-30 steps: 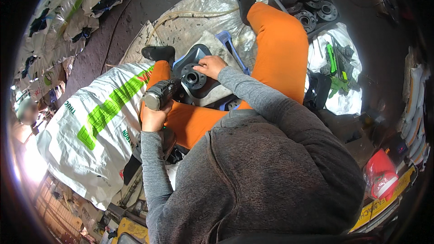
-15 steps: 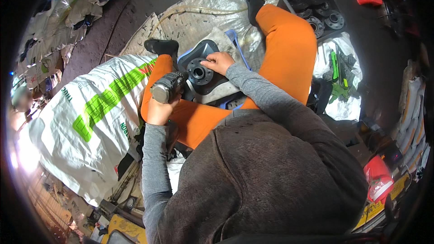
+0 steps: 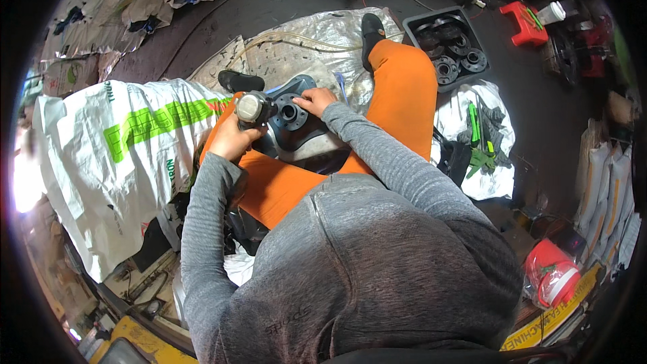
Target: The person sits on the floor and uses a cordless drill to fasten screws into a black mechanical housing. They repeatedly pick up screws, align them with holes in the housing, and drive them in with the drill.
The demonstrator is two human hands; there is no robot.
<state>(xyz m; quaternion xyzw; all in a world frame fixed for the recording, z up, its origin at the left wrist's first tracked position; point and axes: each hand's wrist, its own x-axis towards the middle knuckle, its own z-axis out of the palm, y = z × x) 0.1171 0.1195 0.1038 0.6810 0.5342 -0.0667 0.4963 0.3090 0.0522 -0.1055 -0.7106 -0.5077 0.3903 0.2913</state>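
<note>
In my left hand (image 3: 230,140) is a grey power drill (image 3: 252,109), my fingers wrapped round its grip. Its front end points at a round dark metal flange (image 3: 291,123) with a raised centre and a ring of bolt holes; whether the tip touches cannot be made out. The fingertips of my right hand (image 3: 317,101) grip the flange's right rim. Beneath the flange lies a larger dark grey piece with rounded corners (image 3: 301,83), set between my legs. Pale cloth shows below it.
A grey crate (image 3: 412,27) with several similar flanges stands at the far right. Green-and-grey gloves (image 3: 482,160) lie on a white sack right of my leg. A big white sack (image 3: 81,182) fills the left. A red stool (image 3: 523,24) stands far right; a yellow hose (image 3: 269,38) crosses the ground sheet.
The view has shifted, so the crate and stool appear further left and lower. Both hands keep their hold; the drill remains at the flange's left side, its body looking more end-on.
</note>
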